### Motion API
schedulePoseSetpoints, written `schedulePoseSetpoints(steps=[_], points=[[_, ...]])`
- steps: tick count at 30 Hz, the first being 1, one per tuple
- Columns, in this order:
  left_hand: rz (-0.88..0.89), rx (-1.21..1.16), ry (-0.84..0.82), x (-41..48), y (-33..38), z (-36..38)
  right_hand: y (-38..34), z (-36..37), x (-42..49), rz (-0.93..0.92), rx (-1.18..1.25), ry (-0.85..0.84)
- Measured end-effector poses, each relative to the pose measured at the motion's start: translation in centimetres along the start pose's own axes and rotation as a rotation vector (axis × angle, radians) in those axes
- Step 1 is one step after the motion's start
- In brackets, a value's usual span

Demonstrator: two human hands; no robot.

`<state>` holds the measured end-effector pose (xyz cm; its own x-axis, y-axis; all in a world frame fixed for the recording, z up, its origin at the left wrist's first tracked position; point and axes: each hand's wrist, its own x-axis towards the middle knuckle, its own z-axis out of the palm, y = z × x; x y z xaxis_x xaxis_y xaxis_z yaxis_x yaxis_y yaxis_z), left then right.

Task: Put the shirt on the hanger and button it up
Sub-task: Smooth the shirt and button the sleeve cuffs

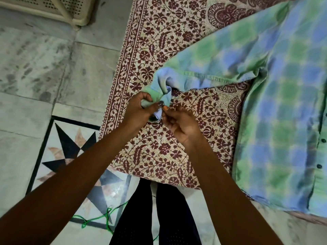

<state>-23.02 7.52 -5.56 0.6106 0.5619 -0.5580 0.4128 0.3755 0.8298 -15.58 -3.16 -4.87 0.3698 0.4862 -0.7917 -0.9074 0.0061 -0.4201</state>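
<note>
Grip: the left hand (pixel 136 110) curls its fingers round the cuff (pixel 159 98), bunching it; the right hand (pixel 182 124) pinches the cuff's loose edge between thumb and forefinger.
Why: the two hands meet at one spot, seemingly to fasten or straighten the cuff; whether a cuff button sits between the fingers cannot be told.
Sleeve: one sleeve (pixel 221 55) runs from the cuff up and right to the body, lifted slightly off the bed near the hands.
Shirt: the shirt (pixel 283 121), checked green and blue, lies spread on the bed at right, front up, likely laid flat to keep it handy.
Buttons: two dark buttons (pixel 319 166) show plainly along the front at the right edge.
Hanger: none in view, so the hanging step looks undone.
Bed: one printed maroon bedspread (pixel 168 152) carries the shirt.
Surroundings: a marble floor (pixel 35 68) with a star inlay, one green cord (pixel 99 216), and a cream plastic rack (pixel 70 9) top left.
</note>
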Motion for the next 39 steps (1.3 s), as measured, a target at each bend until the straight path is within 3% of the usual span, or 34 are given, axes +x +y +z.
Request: schedulePoseSetpoints(steps=[4,10,13,15,17,18,20,23,26,28,32,33,35,39], points=[[0.282,0.323,0.078,-0.9,-0.7,-0.1,0.9,-0.4,0.4,0.174,0.065,-0.033],[0.641,0.788,0.096,-2.5,-2.8,-1.9,1.7,-0.3,1.3,0.118,-0.132,0.006],[0.752,0.982,0.167,-2.4,-3.5,-4.4,1.5,0.0,1.5,0.169,-0.291,-0.066],[0.782,0.961,0.155,-2.3,-3.7,-5.8,1.2,0.0,1.5,0.145,-0.614,-0.095],[0.687,0.699,0.186,-2.5,-3.1,-6.0,0.9,-0.2,1.9,0.001,-0.769,-0.025],[0.630,0.548,0.226,-2.7,-2.9,-5.9,0.6,-0.4,2.1,-0.056,-0.694,0.005],[0.661,0.538,0.317,-3.0,-2.7,-5.7,-0.7,-0.3,2.5,-0.064,-0.374,-0.007],[0.808,0.898,0.108,-2.9,-2.8,-6.2,-3.5,-0.4,3.7,0.073,-0.064,-0.041],[0.934,1.332,-0.096,-2.4,-5.1,-7.9,-4.8,0.1,4.1,0.118,-0.161,0.104],[0.760,1.216,-0.107,-2.7,-6.2,-8.9,-4.6,-0.2,4.6,0.067,-0.302,0.206],[0.238,0.109,0.232,-3.1,-5.5,-6.9,-3.8,-1.9,4.0,0.122,-0.293,0.174],[0.167,-0.002,0.320,-2.4,-5.0,-6.5,-3.8,-2.4,3.8,0.112,-0.269,0.180],[0.125,0.017,0.360,-1.0,-3.7,-6.2,-4.1,-3.2,3.7,0.031,-0.193,0.226],[0.174,0.003,0.423,0.0,-3.0,-7.1,-7.1,-5.2,4.8,-0.228,-0.047,0.478]])
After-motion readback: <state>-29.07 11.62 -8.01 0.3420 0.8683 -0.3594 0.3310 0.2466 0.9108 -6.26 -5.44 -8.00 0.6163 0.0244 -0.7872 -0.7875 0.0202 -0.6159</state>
